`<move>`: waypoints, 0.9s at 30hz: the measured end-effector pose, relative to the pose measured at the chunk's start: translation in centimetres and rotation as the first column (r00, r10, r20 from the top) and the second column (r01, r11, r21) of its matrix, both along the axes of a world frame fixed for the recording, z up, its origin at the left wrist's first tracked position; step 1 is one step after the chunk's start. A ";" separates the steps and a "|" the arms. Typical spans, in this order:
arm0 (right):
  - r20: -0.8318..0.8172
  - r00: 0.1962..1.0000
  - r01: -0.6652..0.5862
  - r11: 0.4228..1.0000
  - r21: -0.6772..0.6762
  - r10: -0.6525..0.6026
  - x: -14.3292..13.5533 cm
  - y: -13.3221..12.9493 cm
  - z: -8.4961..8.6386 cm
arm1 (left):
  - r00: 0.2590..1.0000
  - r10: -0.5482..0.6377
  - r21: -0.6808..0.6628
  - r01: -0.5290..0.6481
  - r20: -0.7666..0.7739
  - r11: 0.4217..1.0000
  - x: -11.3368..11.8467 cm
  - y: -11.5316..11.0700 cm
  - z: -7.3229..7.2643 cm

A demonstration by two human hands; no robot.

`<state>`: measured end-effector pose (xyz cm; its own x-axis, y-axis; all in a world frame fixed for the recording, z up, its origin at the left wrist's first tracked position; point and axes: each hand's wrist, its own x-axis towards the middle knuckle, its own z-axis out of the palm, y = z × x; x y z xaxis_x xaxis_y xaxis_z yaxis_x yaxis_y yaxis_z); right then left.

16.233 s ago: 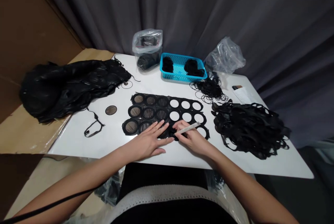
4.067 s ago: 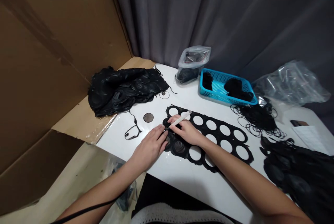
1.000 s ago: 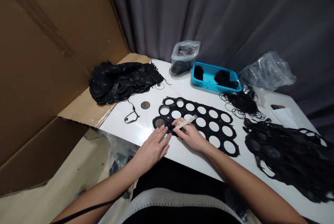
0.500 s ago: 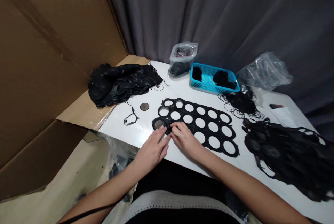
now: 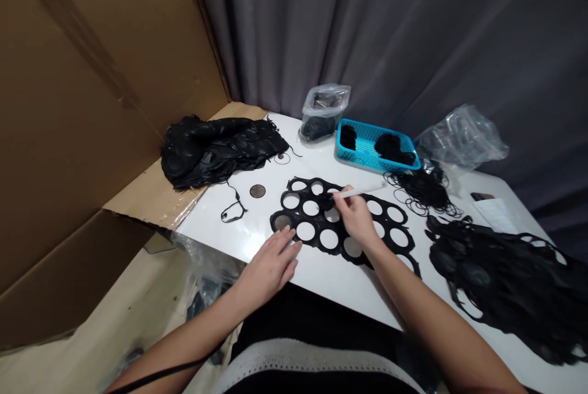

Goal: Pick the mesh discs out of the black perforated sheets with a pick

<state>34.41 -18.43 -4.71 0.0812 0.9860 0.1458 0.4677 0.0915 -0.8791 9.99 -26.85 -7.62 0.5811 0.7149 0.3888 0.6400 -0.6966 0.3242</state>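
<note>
A black sheet with rows of round holes [image 5: 316, 247] lies flat on the white table. My left hand [image 5: 274, 260] rests with fingers stretched out, its fingertips at the sheet's lower left corner. There a grey disc [image 5: 282, 222] sits within one of the rings. Over the middle of the sheet, my right hand [image 5: 356, 215] is closed around a slender white pen-like tool [image 5: 362, 190], which points away to the right. A bunched black scrap [image 5: 326, 201] is at the fingertips of this hand; whether they pinch it I cannot tell.
Another grey disc [image 5: 258, 191] and a thin black loop [image 5: 233, 212] lie leftward. Black sheets are piled at back left [image 5: 220, 149] and right [image 5: 496, 277]. Behind stand a clear bag [image 5: 324, 113] and a blue basket [image 5: 362, 147]; black rings [image 5: 420, 189] lie nearby. Cardboard [image 5: 92, 106] walls the left.
My right hand has moved up and right from beside my left hand to the sheet's middle. The white tool and black scrap now show there. My left hand has barely moved.
</note>
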 end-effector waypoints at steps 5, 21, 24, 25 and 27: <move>0.099 0.923 -0.380 0.923 0.059 0.373 -5.3 -1.0 -0.3 | 0.988 0.151 0.034 -0.152 0.032 0.988 -1.6 0.3 -0.1; 0.098 0.806 -0.581 0.812 -0.055 0.584 -7.4 -1.5 -1.3 | 0.994 0.104 0.042 -0.103 -0.016 0.994 -3.2 0.4 -1.3; 0.114 0.801 -0.587 0.808 -0.046 0.588 -7.4 -1.5 -1.3 | 0.994 0.104 0.051 -0.104 -0.014 0.993 -3.1 0.4 -1.2; 0.130 0.798 -0.588 0.808 -0.044 0.588 -7.4 -1.6 -1.3 | 0.995 0.102 0.056 -0.101 -0.016 0.993 -3.1 0.5 -1.1; 0.186 0.787 -0.593 0.805 -0.034 0.588 -7.5 -2.0 -1.4 | 0.995 0.098 0.063 -0.096 -0.023 0.993 -3.0 0.6 -0.9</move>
<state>26.89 -20.43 -6.12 -0.5451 0.8290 0.1252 0.4630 0.4221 -0.7794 7.00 -26.25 -8.47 0.5207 0.7434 0.4198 0.7133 -0.6490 0.2645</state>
